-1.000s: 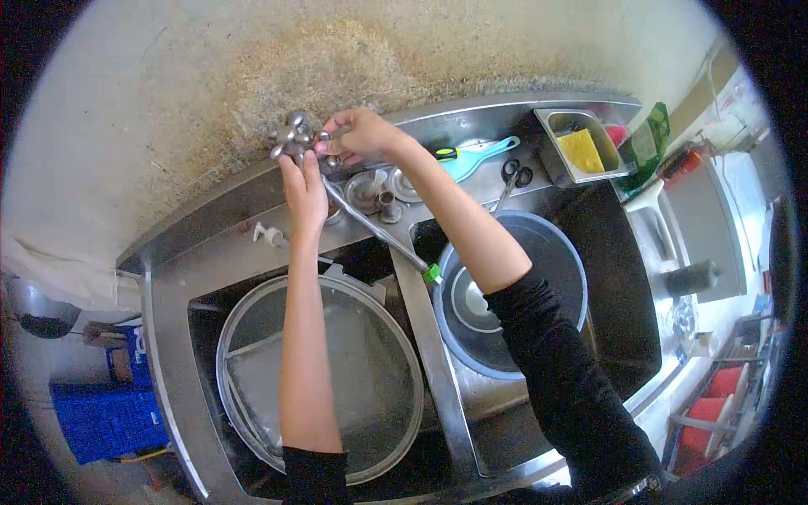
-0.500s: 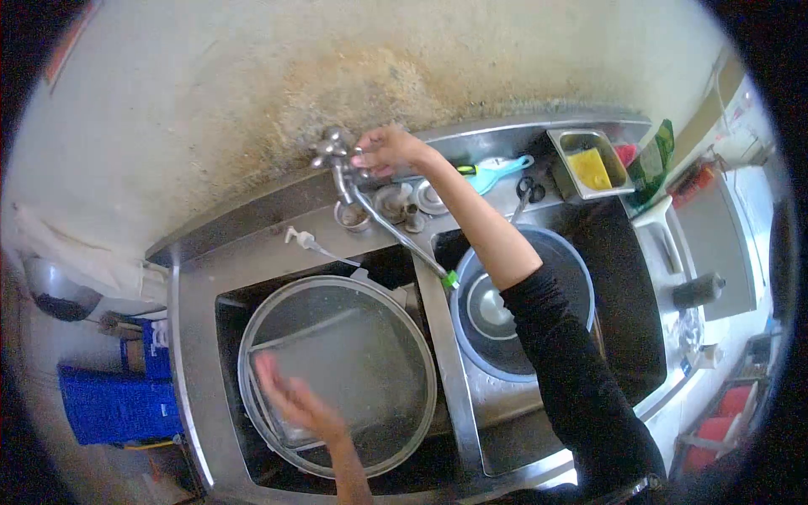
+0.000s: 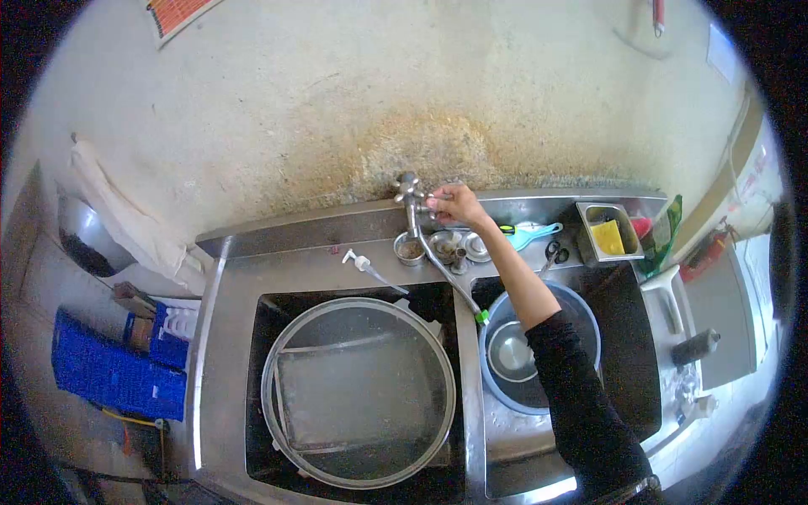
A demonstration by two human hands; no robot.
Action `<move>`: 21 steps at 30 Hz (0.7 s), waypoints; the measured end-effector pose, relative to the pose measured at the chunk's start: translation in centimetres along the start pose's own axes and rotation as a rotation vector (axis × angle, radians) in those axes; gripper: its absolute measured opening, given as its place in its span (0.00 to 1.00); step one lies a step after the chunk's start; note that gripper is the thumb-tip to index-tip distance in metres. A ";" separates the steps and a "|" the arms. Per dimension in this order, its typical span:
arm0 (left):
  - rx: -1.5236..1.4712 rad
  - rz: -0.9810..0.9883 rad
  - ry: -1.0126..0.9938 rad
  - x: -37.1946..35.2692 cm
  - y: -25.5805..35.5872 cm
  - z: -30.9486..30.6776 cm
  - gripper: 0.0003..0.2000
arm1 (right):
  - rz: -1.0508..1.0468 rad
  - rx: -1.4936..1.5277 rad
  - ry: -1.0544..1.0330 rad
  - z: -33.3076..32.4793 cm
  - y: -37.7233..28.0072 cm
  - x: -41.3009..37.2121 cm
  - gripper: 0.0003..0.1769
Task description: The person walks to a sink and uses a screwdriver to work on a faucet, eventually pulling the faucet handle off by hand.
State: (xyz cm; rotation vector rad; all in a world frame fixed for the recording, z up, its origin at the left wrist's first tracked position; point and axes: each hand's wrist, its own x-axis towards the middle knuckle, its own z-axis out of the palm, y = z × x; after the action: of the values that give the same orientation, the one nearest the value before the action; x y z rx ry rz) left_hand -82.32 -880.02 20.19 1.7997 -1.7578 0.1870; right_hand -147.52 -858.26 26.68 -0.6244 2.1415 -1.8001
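Note:
My right hand [image 3: 453,204] reaches up to the wall tap [image 3: 410,192] and is closed on its right handle. The tap's long metal spout [image 3: 446,279] slants down to a green tip [image 3: 481,317] over the edge of a blue-grey basin [image 3: 581,320] in the right sink. A steel bowl [image 3: 509,352] sits inside that basin. My left hand is out of view.
A large round clear tub [image 3: 358,391] fills the left sink, with a rectangular tray inside it. On the ledge behind stand small metal cups [image 3: 409,249], a pump nozzle [image 3: 357,261], a turquoise brush [image 3: 532,234], scissors [image 3: 551,252] and a steel tin with a yellow sponge [image 3: 608,236]. Blue crates [image 3: 114,370] lie at left.
My left hand has let go of the tap, dropped over the left tub, then left the view. The view has pulled back and up; my right hand stays on the tap handle.

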 end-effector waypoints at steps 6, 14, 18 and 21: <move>-0.002 -0.035 -0.036 -0.4 -1.3 0.7 0.15 | -0.050 -0.067 0.020 -0.7 1.3 1.2 0.18; -0.005 -0.045 -0.052 -0.7 -2.4 1.0 0.15 | -0.055 -0.291 0.016 -0.8 0.1 1.3 0.19; -0.012 -0.055 -0.050 -0.8 -3.1 0.9 0.15 | -0.018 -0.246 -0.023 -0.7 -0.4 0.9 0.18; -0.016 -0.062 -0.055 -0.8 -3.5 0.9 0.14 | -0.028 -0.277 0.018 -0.4 -0.1 0.9 0.17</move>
State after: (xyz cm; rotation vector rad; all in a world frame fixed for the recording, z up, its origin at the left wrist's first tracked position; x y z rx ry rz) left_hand -79.35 -879.97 17.95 1.8611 -1.7336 0.0991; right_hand -148.52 -858.37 26.96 -0.7050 2.4283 -1.5383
